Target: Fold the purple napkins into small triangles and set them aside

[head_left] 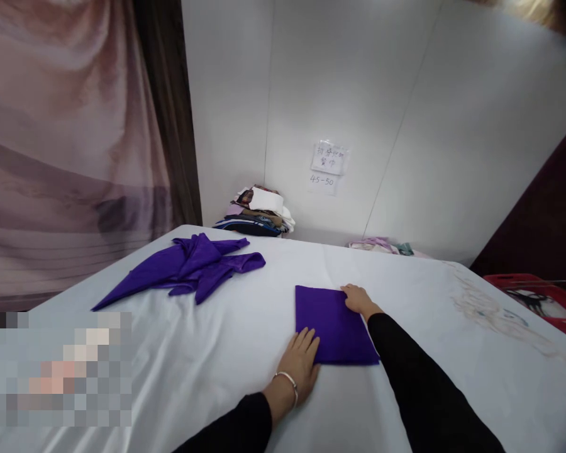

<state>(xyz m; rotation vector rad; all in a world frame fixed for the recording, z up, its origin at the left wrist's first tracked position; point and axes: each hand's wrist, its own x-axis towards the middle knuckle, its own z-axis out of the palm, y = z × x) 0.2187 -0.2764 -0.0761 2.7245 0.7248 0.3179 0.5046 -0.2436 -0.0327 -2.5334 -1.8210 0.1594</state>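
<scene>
A purple cloth napkin [336, 330], folded into a neat square, lies flat on the white-covered table. My left hand [299, 362] rests on its near left corner, fingers stretched out and palm down; a bracelet circles that wrist. At the far right corner, my right hand [356, 298] has its fingers closed on the cloth's edge, with the fingertips partly hard to make out. To the left lies a second purple cloth [188, 264], loose and crumpled, apart from both hands.
Behind the white table [245, 402] a pile of folded clothes [259, 211] stands against the wall. More fabric [375, 244] shows past the back edge. A red basket [542, 299] stands at the right. A pixelated patch hides the lower left.
</scene>
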